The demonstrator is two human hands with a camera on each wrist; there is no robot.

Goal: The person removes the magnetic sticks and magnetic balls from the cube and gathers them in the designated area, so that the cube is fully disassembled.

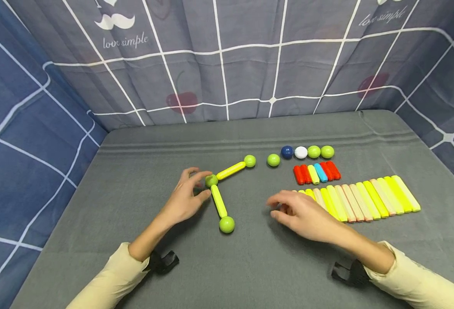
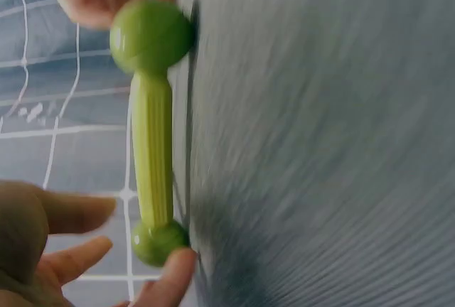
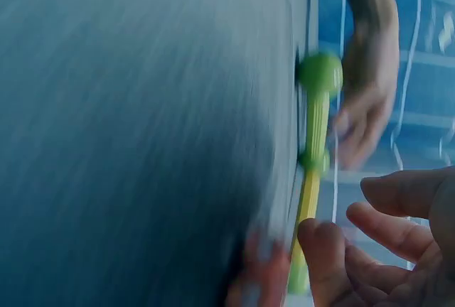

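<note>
Two yellow sticks, the upper stick [image 1: 231, 171] and the lower stick [image 1: 219, 201], meet at a green ball [image 1: 211, 180] in a bent shape on the table. Each outer end has a ball too: the far green ball [image 1: 249, 161] and the near green ball [image 1: 227, 224]. My left hand [image 1: 184, 195] is beside the middle ball, its fingers spread and a fingertip at the ball [image 2: 160, 243]; no grip on it shows. My right hand [image 1: 302, 214] hovers left of the stick row with loosely bent fingers, holding nothing.
Right of my right hand lies a row of yellow and pale sticks [image 1: 360, 201]. Behind it are short red, yellow and blue sticks [image 1: 317, 172]. Farther back sit a loose green ball [image 1: 273, 160], a blue ball [image 1: 287, 151], a white ball [image 1: 301, 152] and more green balls [image 1: 327, 152].
</note>
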